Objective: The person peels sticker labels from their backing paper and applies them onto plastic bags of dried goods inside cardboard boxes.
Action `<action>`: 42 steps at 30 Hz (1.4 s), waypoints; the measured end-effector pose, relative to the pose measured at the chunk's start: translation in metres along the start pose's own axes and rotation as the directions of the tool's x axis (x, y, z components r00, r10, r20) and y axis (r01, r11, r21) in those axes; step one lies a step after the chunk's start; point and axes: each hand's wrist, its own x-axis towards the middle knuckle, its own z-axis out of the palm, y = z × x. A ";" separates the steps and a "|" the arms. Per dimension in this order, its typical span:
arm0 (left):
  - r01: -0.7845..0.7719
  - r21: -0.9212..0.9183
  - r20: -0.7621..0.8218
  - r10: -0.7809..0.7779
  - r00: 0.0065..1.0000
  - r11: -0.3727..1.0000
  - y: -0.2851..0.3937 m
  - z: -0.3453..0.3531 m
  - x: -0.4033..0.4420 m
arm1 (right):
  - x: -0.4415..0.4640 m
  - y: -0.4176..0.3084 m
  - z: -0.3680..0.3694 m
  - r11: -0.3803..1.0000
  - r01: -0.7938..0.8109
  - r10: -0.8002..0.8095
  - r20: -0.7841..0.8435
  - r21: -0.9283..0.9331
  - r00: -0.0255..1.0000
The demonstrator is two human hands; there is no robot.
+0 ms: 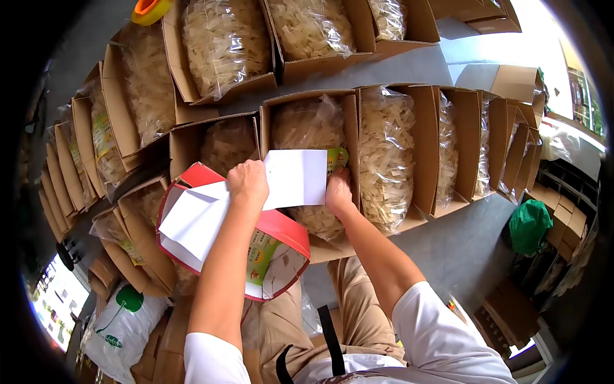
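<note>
A white paper sheet (297, 179) stretches between my two hands, in front of an open carton. My left hand (248, 182) is closed on the sheet's left end. At its right edge, my right hand (339, 193) pinches a green printed label (336, 159), partly hidden behind the sheet. Under my left forearm is a tilted red box (281, 229) with a pale inside. More white sheets (192, 221) and a green printed sheet (261, 257) lie in it. Behind the sheet stands a clear bag of pale flat strips (310, 125) inside its carton (350, 105).
Rows of open cartons (428, 150) with bagged strips curve around me. A roll of orange tape (150, 9) lies at the top left. A white sack (125, 329) is at lower left, and a green bag (531, 227) hangs on the right. Grey floor (409, 256) shows between.
</note>
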 end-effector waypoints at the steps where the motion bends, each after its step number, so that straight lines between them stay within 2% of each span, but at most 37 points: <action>1: 0.012 0.002 0.000 -0.012 1.000 1.000 -0.005 -0.003 0.000 | -0.001 0.001 0.004 0.996 0.079 -0.066 -0.235 0.047 0.970; 2: 0.031 0.001 0.022 -0.031 0.999 1.000 -0.011 0.000 0.000 | -0.002 0.008 0.001 0.989 0.004 -0.001 -0.017 0.147 1.000; 4: 0.053 -0.005 0.041 -0.053 0.998 0.999 -0.015 0.000 -0.002 | -0.007 0.012 0.007 0.991 0.036 -0.028 -0.060 0.129 0.998; 6: 0.007 0.014 0.046 -0.008 0.999 1.000 -0.017 -0.004 -0.009 | -0.017 0.005 0.004 0.990 0.078 -0.066 -0.108 0.115 0.992; 8: 0.009 0.006 0.050 -0.010 0.999 1.000 -0.018 -0.006 -0.012 | -0.031 -0.014 -0.015 0.994 0.101 -0.105 -0.149 -0.031 0.983; 9: 0.004 0.001 0.056 -0.004 0.998 1.000 -0.018 -0.008 -0.013 | -0.027 -0.015 -0.013 0.994 0.105 -0.108 -0.149 -0.030 0.983; 10: 0.001 0.018 0.052 -0.002 0.999 1.000 -0.019 -0.009 -0.014 | -0.020 -0.010 -0.004 0.965 0.083 -0.052 -0.133 0.247 0.990; 11: 0.006 0.022 0.051 -0.007 0.999 1.000 -0.021 -0.011 -0.014 | -0.012 -0.006 0.005 0.862 0.051 -0.001 -0.099 0.505 0.995; 12: 0.015 0.021 0.045 -0.016 0.999 1.000 -0.023 -0.012 -0.014 | 0.002 0.006 0.020 0.811 -0.092 0.072 0.057 0.578 0.996; 13: 0.022 0.020 0.041 -0.023 0.999 1.000 -0.025 -0.014 -0.015 | 0.004 -0.005 0.003 0.810 -0.093 0.071 0.060 0.579 0.996; 14: 0.024 0.020 0.044 -0.025 0.999 0.999 -0.028 -0.016 -0.015 | 0.003 -0.013 -0.017 0.790 -0.201 0.060 0.253 0.579 0.966; 17: 0.042 -0.015 0.038 -0.042 0.998 0.999 -0.034 -0.023 -0.018 | -0.002 -0.011 -0.018 0.761 -0.344 0.086 0.440 0.550 0.894; 18: 0.043 -0.034 0.024 -0.042 0.999 0.999 -0.037 -0.024 -0.018 | -0.013 -0.012 -0.008 0.879 -0.069 0.013 0.122 0.472 0.992; 19: 0.046 -0.052 0.009 -0.046 0.999 0.998 -0.039 -0.025 -0.020 | -0.021 -0.022 -0.007 0.938 0.178 -0.125 -0.190 0.296 0.974; 20: 0.052 -0.057 0.008 -0.051 0.999 0.997 -0.042 -0.027 -0.023 | -0.026 -0.028 -0.008 0.955 0.279 -0.255 -0.202 0.100 0.946; 21: 0.059 -0.057 0.015 -0.058 0.998 0.997 -0.043 -0.034 -0.028 | -0.026 -0.038 -0.010 0.954 0.283 -0.260 -0.199 0.098 0.945; 22: 0.065 -0.054 0.021 -0.063 0.998 0.996 -0.045 -0.043 -0.034 | -0.024 -0.046 -0.009 0.916 0.387 -0.395 -0.063 -0.106 0.917; 23: 0.058 -0.086 -0.024 -0.060 0.998 0.995 -0.048 -0.052 -0.044 | -0.019 -0.055 -0.008 0.820 0.496 -0.491 0.096 -0.286 0.866; 24: 0.051 -0.116 -0.068 -0.059 0.996 0.992 -0.052 -0.062 -0.059 | -0.012 -0.059 0.000 0.848 0.508 -0.503 0.073 -0.147 0.861; 25: 0.069 -0.131 -0.090 -0.082 0.993 0.989 -0.054 -0.073 -0.075 | -0.004 -0.061 0.002 0.847 0.512 -0.506 0.076 -0.142 0.859; 27: 0.130 -0.177 -0.164 -0.160 0.974 0.976 -0.063 -0.088 -0.107 | 0.007 -0.065 0.008 0.775 0.538 -0.530 0.123 -0.331 0.839; 28: 0.212 -0.228 -0.128 -0.245 0.961 0.950 -0.069 -0.096 -0.121 | 0.009 -0.067 0.014 0.752 0.527 -0.532 0.106 -0.395 0.840; 29: 0.271 -0.340 -0.077 -0.314 0.946 0.900 -0.079 -0.096 -0.135 | 0.011 -0.069 0.018 0.751 0.530 -0.533 0.112 -0.393 0.839; 31: 0.257 -0.463 -0.091 -0.334 0.938 0.848 -0.103 -0.079 -0.157 | 0.012 -0.071 0.024 0.763 0.560 -0.555 0.116 -0.322 0.823; 32: 0.261 -0.465 -0.091 -0.339 0.936 0.846 -0.110 -0.064 -0.162 | 0.013 -0.072 0.025 0.749 0.576 -0.571 0.122 -0.327 0.812; 33: 0.106 -0.640 -0.248 -0.335 0.909 0.761 -0.116 -0.045 -0.166 | 0.013 -0.073 0.026 0.746 0.581 -0.575 0.125 -0.326 0.808; 34: -0.083 -0.758 -0.397 -0.356 0.846 0.647 -0.120 -0.038 -0.170 | 0.015 -0.073 0.028 0.625 0.645 -0.614 0.234 -0.440 0.754; 35: -0.082 -0.759 -0.398 -0.361 0.843 0.646 -0.125 -0.037 -0.176 | 0.018 -0.073 0.031 0.481 0.696 -0.628 0.345 -0.533 0.698; 37: -0.094 -0.792 -0.398 -0.393 0.829 0.603 -0.133 -0.042 -0.187 | 0.020 -0.083 0.028 0.448 0.704 -0.671 0.313 -0.550 0.672; 38: -0.120 -0.796 -0.446 -0.442 0.778 0.593 -0.136 -0.038 -0.189 | 0.022 -0.087 0.025 0.507 0.725 -0.604 0.407 -0.467 0.685; 39: -0.119 -0.796 -0.448 -0.446 0.775 0.594 -0.134 -0.040 -0.189 | 0.022 -0.093 0.022 0.569 0.729 -0.535 0.501 -0.381 0.680; 40: -0.158 -0.769 -0.512 -0.450 0.732 0.619 -0.127 -0.044 -0.188 | 0.020 -0.095 0.023 0.746 0.654 -0.580 0.361 -0.124 0.730; 41: -0.195 -0.740 -0.574 -0.452 0.683 0.644 -0.122 -0.047 -0.188 | 0.014 -0.094 0.019 0.741 0.661 -0.587 0.361 -0.122 0.725; 42: -0.239 -0.701 -0.623 -0.414 0.664 0.672 -0.120 -0.044 -0.190 | -0.003 -0.106 -0.003 0.865 0.469 -0.490 0.098 0.178 0.866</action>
